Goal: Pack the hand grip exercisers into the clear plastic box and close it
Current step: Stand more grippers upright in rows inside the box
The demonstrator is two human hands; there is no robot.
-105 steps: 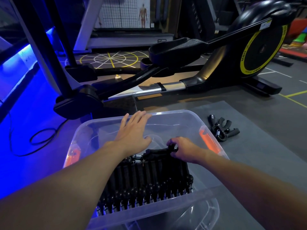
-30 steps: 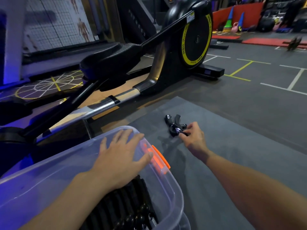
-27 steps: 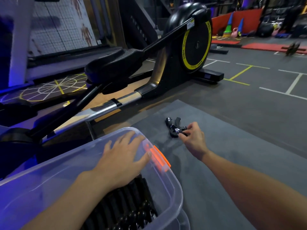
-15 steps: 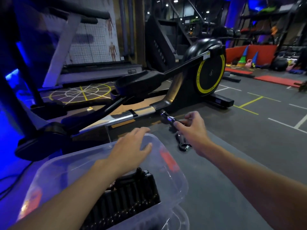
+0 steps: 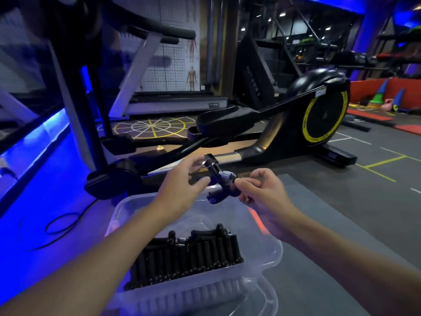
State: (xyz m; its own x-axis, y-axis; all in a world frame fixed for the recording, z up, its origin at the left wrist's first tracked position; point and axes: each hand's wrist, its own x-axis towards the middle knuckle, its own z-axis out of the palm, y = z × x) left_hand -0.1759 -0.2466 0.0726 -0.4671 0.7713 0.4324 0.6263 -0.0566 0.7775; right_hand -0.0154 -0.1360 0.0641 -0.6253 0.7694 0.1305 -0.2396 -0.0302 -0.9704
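Above the far end of the clear plastic box (image 5: 262,254), I note one black hand grip exerciser (image 5: 216,176) held in the air, clear of the box rim. My right hand (image 5: 262,192) pinches it between thumb and forefinger just beside the chrome spring coil (image 5: 226,174); its remaining fingers are curled underneath. My left hand (image 5: 182,185) has its fingers loosely spread, with the fingertips up against the upper handle and the thumb below. Motion blur hides the contact, so I cannot tell whether this hand clasps the handle or only touches it. The lower handle hangs down between the two hands.

Box: open at the top, resting on the grey floor mat (image 5: 341,224). The packed exercisers (image 5: 186,254) stand in a tight row at the near end, handles up; the far end holds none that I can see. An orange latch (image 5: 256,218) shows on the right wall. A further clear plastic piece (image 5: 262,299) lies under the near end.

Surroundings: a black and yellow elliptical trainer (image 5: 319,117) stands behind the box, and a black cable (image 5: 59,224) loops on the blue-lit floor to the left.
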